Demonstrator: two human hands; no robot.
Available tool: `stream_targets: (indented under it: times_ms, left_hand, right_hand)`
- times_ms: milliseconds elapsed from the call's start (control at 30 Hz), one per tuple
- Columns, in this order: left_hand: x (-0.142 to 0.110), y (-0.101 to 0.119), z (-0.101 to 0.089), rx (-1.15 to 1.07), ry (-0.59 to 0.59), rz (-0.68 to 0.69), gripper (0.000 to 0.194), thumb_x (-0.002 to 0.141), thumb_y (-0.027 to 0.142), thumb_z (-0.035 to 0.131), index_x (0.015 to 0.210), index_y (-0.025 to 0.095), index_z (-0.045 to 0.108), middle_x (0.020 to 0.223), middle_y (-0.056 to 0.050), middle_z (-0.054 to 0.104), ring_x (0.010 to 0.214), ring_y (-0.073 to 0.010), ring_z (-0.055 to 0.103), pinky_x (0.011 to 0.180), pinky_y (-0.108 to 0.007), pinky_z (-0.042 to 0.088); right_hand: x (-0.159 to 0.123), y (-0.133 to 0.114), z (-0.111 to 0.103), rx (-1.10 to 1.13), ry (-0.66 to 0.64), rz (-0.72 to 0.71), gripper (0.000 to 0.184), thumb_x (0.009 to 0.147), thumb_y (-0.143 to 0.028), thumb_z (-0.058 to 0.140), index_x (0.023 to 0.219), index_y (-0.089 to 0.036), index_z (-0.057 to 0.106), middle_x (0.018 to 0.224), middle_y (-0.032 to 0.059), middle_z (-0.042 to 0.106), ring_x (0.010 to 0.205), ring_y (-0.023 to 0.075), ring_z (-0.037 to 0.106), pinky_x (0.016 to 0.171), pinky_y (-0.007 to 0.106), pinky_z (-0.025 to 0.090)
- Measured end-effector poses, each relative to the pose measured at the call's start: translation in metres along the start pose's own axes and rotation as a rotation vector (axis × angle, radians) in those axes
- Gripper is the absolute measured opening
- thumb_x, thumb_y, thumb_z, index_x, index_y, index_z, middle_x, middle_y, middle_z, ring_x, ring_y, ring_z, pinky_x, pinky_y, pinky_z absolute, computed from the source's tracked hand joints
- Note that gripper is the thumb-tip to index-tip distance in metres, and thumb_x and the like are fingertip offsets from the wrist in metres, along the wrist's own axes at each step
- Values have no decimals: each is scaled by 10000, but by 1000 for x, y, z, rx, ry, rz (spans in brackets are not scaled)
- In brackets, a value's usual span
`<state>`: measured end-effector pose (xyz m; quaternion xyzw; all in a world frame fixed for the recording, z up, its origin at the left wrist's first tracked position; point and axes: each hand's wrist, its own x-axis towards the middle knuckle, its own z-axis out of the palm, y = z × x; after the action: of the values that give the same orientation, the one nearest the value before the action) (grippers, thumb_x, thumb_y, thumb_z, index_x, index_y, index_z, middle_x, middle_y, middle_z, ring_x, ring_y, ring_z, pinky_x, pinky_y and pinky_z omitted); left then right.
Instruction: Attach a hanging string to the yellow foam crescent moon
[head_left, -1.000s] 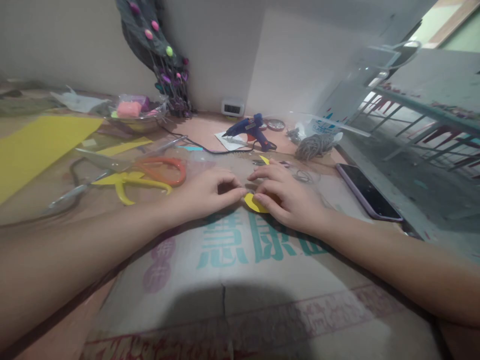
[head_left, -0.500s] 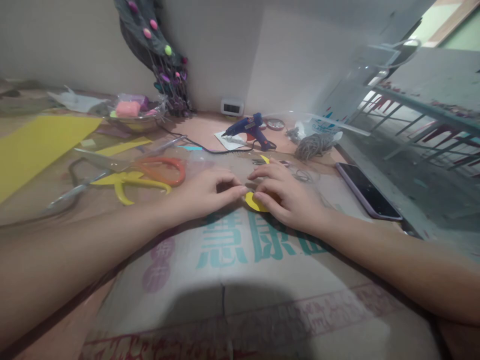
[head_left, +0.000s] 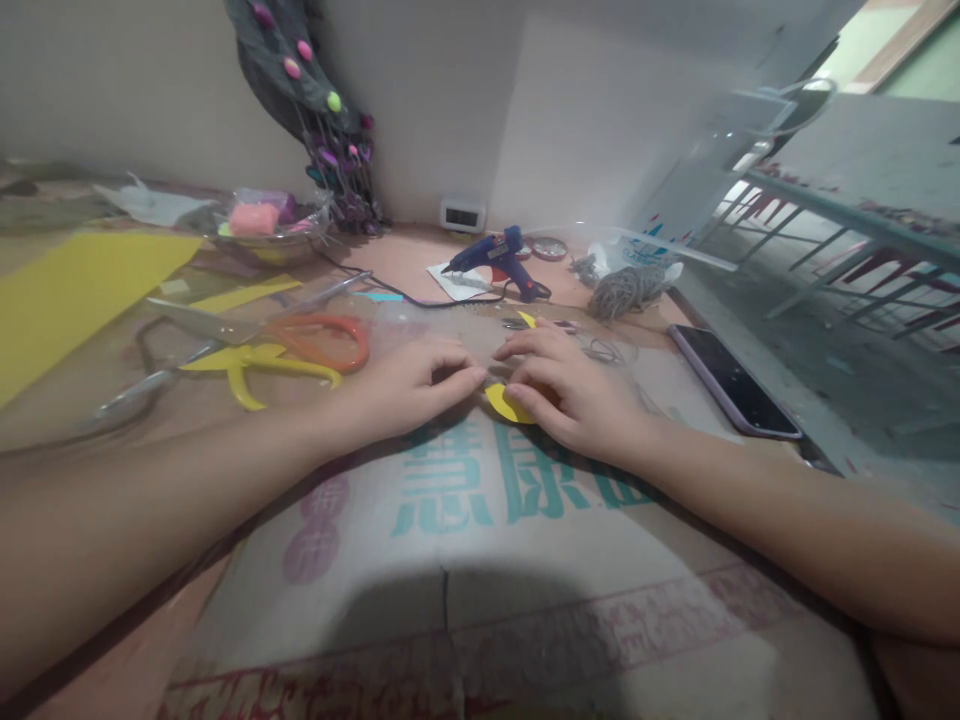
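Both my hands rest on a printed cardboard sheet (head_left: 480, 560) and meet over a small yellow paper piece (head_left: 501, 403). My right hand (head_left: 574, 392) lies on the piece with curled fingers pressing it down; only its near edge shows. My left hand (head_left: 409, 385) is closed in a pinch, its fingertips touching the left edge of the same yellow piece. Another small yellow scrap (head_left: 529, 319) lies just beyond my right hand.
Orange-handled scissors (head_left: 315, 340) and yellow-handled scissors (head_left: 247, 365) lie to the left, beside yellow paper sheets (head_left: 67, 300). A blue glue gun (head_left: 499, 258), a twine bundle (head_left: 626, 290) and a bowl of clay (head_left: 262, 225) sit further back. A phone (head_left: 731, 380) lies at right.
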<state>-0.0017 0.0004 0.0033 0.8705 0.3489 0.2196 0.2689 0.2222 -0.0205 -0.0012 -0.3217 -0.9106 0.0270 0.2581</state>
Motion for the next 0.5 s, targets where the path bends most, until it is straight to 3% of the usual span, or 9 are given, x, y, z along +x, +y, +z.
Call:
stream_targets:
  times_ms: [200,500]
  left_hand:
    - [-1,0,-1,-51,30,-52,333,943,389,454,810,151,646,801,-8,642,779,-153,573,703,-261,399]
    - [0,-5,0,-102,-20,-86,345,942,396,439,785,156,630,731,10,595,718,-140,544,644,-251,380]
  right_hand:
    - [0,0,-1,14,3,-14,190,958,-235,469,817,-184,586,1124,110,643,1164,231,558,1131,515,295]
    - [1,-1,-1,19,-6,-16,191,958,-234,472,818,-177,590,1124,120,644,1157,237,564,1128,526,299]
